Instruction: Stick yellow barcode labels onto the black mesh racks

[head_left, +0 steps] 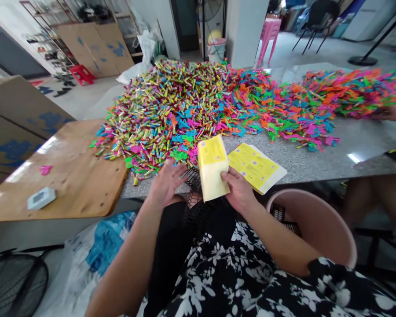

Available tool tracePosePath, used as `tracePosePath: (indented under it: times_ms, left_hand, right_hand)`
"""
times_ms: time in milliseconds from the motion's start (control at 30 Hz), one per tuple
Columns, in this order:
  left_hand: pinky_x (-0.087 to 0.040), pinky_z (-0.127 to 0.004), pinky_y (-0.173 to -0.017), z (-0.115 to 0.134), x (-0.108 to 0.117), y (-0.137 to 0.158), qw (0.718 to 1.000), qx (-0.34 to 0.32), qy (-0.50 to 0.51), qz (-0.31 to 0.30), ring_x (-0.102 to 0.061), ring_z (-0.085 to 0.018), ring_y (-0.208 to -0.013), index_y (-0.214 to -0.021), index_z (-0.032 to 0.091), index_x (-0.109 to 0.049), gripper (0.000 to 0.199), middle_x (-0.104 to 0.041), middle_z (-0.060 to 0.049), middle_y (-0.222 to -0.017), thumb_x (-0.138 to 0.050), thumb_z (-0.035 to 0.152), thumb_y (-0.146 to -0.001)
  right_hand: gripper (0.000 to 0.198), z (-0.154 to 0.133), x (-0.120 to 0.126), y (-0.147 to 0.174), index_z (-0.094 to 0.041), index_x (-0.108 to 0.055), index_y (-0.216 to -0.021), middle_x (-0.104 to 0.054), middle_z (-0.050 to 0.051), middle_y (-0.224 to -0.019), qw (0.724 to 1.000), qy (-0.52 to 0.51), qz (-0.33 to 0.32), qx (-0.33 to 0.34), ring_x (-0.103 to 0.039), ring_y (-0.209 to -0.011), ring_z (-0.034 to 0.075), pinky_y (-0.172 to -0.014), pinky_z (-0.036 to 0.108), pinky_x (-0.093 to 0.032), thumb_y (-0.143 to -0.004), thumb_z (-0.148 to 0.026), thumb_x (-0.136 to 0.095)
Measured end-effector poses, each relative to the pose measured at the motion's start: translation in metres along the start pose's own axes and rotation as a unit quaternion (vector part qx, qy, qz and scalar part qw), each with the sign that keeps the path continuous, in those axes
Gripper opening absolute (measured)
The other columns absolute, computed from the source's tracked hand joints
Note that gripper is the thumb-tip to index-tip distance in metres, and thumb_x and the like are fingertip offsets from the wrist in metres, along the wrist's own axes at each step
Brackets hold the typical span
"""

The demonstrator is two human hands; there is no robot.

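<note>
My right hand (240, 190) grips a yellow printed packet (214, 169) by its right edge, thumb on the near face. The packet is upright over the table's front edge, its lower part plain pale yellow. To its left, my left hand (167, 181) is open with fingers spread, holding nothing, beside the front of a heap of small colourful candy-like tubes (171, 101). Bright plastic toy pieces (185, 132) in pink, green, blue and orange lie among the tubes. Flat on the table, right of the held packet, is a stack of similar yellow printed sheets or packets (255, 167).
A grey speckled table (353, 141) carries the heaps. The wooden board (82, 176) on the left bears a small white device (41, 198) and a pink piece. A pink tub (336, 229) stands below right. Another person's hand (387, 113) touches the far-right heap.
</note>
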State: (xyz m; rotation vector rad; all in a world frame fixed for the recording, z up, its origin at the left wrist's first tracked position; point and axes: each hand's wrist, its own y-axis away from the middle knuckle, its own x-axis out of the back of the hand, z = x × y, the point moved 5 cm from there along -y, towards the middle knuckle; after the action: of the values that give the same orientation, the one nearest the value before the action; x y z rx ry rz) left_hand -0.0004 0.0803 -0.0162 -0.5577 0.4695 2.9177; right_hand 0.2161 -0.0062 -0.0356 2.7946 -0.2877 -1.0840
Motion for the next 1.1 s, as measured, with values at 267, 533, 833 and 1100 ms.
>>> tracePosePath:
  times_ms: [267, 533, 833, 1100]
  left_hand:
    - [-0.058, -0.050, -0.108, -0.072, -0.029, 0.046, 0.964, 0.167, 0.063, -0.196, -0.072, -0.040, -0.125, -0.128, 0.013, -0.072, 0.072, -0.077, -0.021, -0.128, -0.083, 0.067, -0.080]
    - [-0.061, -0.050, -0.105, -0.051, -0.008, 0.045, 0.992, 0.090, 0.071, -0.042, -0.078, -0.034, -0.113, -0.132, 0.016, -0.070, 0.063, -0.079, -0.015, -0.127, -0.087, 0.022, -0.071]
    - [-0.063, -0.037, -0.079, -0.045, -0.013, 0.061, 0.991, 0.091, -0.076, -0.060, -0.078, -0.024, -0.082, -0.109, 0.016, -0.077, 0.049, -0.083, -0.010, -0.103, -0.096, 0.038, -0.070]
    - [-0.041, -0.023, -0.057, -0.020, -0.036, 0.080, 0.911, 0.015, -0.367, -0.189, -0.057, -0.013, -0.066, -0.091, 0.017, -0.073, 0.026, -0.066, 0.001, -0.078, -0.070, 0.043, -0.091]
  right_hand:
    - [0.040, 0.037, -0.020, 0.030, -0.025, -0.073, -0.106, -0.083, 0.004, -0.104, 0.995, -0.050, -0.036, -0.079, -0.077, -0.106, 0.029, -0.091, 0.043, -0.064, -0.074, -0.039, -0.090]
    - [0.033, 0.050, 0.012, 0.032, -0.023, -0.069, -0.102, -0.082, 0.005, -0.101, 0.988, 0.125, -0.021, -0.087, -0.077, -0.094, 0.029, -0.083, 0.044, -0.063, -0.082, -0.048, -0.079]
    - [0.046, -0.017, -0.015, 0.050, -0.027, -0.058, -0.141, -0.054, 0.016, -0.157, 0.710, 0.568, -0.053, 0.413, -0.047, -0.152, 0.034, -0.126, 0.059, -0.040, -0.097, -0.032, -0.072]
    - [0.021, -0.017, -0.033, 0.044, -0.028, -0.073, -0.119, -0.068, 0.011, -0.141, 0.688, 0.597, -0.115, 0.396, -0.058, -0.140, 0.031, -0.121, 0.057, -0.047, -0.102, -0.039, -0.068]
